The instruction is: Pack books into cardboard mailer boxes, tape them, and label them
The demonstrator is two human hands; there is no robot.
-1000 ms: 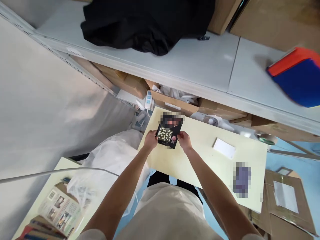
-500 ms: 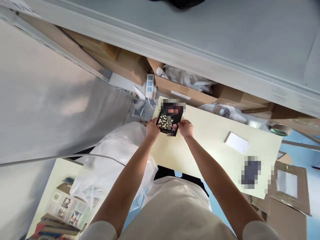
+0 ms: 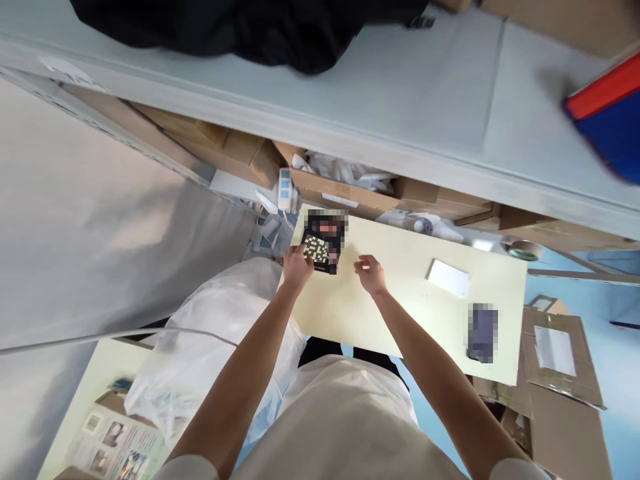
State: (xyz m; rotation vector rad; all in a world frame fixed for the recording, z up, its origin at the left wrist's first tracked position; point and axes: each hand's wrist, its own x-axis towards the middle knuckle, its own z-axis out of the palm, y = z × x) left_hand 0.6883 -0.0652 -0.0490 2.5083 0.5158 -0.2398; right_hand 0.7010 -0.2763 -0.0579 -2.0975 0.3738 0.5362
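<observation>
Black patterned card [image 3: 323, 248] gripped in left hand [image 3: 297, 268] at far-left corner of pale yellow table [image 3: 400, 313]. Right hand [image 3: 371, 273] empty, fingers loosely curled, just beside card, not touching. White card [image 3: 449, 277], dark phone-like item [image 3: 482, 332] lie well apart, untouched.

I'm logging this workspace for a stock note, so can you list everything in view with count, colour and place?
card: one, black with pale squares, far left of table, held by left hand
table: one, pale yellow, in front of the person
white pad: one, white, table right of middle
tape roll: one, tan, beyond table's far right corner
power strip: one, white, behind table
plastic bag: one, clear white, left of table
black cloth: one, black, on grey shelf
cardboard boxes: several, brown, under shelf
left hand: grips card's corner
right hand: open, off the card, above table
</observation>
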